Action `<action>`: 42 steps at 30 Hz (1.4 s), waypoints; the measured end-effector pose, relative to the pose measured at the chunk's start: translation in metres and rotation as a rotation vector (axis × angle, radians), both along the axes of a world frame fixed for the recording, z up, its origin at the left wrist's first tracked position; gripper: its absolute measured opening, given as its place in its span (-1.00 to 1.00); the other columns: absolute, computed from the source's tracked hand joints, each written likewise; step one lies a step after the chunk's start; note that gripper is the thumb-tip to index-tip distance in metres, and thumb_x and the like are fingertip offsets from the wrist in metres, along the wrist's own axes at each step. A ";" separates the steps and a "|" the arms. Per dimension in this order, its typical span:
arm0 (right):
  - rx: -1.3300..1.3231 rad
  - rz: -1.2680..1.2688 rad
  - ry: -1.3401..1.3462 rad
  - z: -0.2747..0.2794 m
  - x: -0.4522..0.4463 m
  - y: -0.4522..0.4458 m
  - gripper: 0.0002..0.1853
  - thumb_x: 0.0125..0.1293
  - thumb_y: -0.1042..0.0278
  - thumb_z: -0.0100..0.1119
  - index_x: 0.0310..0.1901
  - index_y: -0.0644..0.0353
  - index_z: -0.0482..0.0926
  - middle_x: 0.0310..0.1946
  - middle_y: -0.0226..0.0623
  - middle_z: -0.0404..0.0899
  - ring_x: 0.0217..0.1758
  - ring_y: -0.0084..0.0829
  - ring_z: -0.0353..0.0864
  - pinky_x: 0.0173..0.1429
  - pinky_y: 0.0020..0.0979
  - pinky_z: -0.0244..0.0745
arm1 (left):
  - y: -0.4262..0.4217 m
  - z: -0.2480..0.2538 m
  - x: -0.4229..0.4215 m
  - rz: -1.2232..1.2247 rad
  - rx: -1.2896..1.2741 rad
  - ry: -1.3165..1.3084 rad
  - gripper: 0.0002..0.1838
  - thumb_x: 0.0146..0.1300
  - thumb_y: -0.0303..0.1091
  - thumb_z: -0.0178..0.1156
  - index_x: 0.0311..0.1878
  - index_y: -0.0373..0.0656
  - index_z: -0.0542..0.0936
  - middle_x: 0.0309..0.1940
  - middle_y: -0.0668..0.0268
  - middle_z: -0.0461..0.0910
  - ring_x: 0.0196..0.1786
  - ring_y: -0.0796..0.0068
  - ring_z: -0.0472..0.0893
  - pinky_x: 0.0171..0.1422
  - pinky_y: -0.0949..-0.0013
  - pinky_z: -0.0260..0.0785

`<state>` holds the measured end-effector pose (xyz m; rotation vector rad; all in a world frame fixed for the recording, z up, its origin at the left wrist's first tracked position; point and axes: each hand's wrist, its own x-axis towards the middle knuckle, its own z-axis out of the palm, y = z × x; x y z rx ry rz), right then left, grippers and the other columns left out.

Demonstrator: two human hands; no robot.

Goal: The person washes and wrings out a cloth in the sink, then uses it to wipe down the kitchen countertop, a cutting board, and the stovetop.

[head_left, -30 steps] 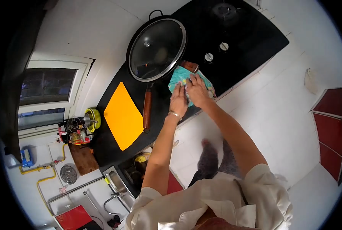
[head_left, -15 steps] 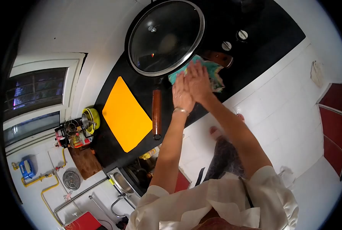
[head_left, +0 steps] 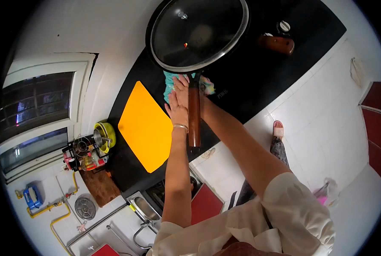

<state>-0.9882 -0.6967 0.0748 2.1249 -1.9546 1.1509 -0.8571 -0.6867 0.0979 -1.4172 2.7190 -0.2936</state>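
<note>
On the black countertop, a turquoise patterned cloth (head_left: 169, 83) lies partly beneath the brown handle (head_left: 194, 115) of a large pan with a glass lid (head_left: 199, 32). My left hand (head_left: 177, 109) presses on the cloth's lower part, its fingers spread, left of the handle. My right hand (head_left: 183, 91) lies flat beside it on the cloth and reaches under the handle, which hides part of it. An orange sheet (head_left: 145, 128) lies just left of my left hand. A second brown handle (head_left: 278, 44) is to the right of the pan.
Stove knobs (head_left: 284, 27) are at the upper right. A yellow-green basket (head_left: 106, 135), a wooden board (head_left: 100, 187) and a sink (head_left: 147, 208) stand at the lower left. Red cabinets (head_left: 376, 128) are at the far right, past the white floor.
Both hands have slid left with the cloth, from the right of the pan's long handle to beneath and left of it. The view has shifted, and one foot now shows farther right.
</note>
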 end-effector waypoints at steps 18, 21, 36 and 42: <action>0.191 0.139 -0.121 0.051 -0.163 0.282 -0.70 0.18 0.45 0.25 -0.02 0.21 0.67 0.27 -0.16 0.50 0.39 -0.07 0.37 0.39 -0.05 0.28 | 0.243 0.023 -0.145 -0.229 0.129 0.524 -0.59 0.05 -0.50 0.27 0.04 -0.29 0.58 -0.07 0.01 0.49 -0.04 -0.12 0.48 -0.01 -0.01 0.29; 0.160 -0.132 -0.191 0.060 -0.223 0.291 -0.72 0.13 0.49 0.25 -0.07 0.20 0.64 0.16 -0.12 0.53 0.29 -0.01 0.42 0.32 -0.04 0.33 | 0.226 0.037 -0.220 -0.402 0.280 0.538 -0.66 0.03 -0.53 0.28 -0.05 -0.25 0.62 -0.07 0.06 0.50 -0.02 -0.07 0.49 0.00 -0.01 0.29; 0.224 0.186 -0.181 0.069 -0.141 0.145 -0.57 0.29 0.37 0.14 0.17 0.34 0.59 0.32 -0.05 0.45 0.55 -0.10 0.19 0.62 0.01 0.00 | 0.131 0.066 -0.141 0.042 0.056 0.374 -0.51 0.07 -0.52 0.29 0.14 -0.32 0.56 0.14 0.02 0.52 0.10 -0.15 0.50 0.19 -0.10 0.39; 0.245 0.498 0.131 0.065 -0.168 0.293 -0.72 0.12 0.32 0.31 -0.17 0.30 0.71 0.17 -0.07 0.59 0.34 -0.09 0.48 0.33 -0.01 0.45 | 0.298 0.064 -0.142 0.278 0.629 0.519 -0.67 0.10 -0.42 0.32 -0.04 -0.30 0.65 -0.26 -0.06 0.70 -0.14 -0.10 0.68 -0.05 -0.01 0.53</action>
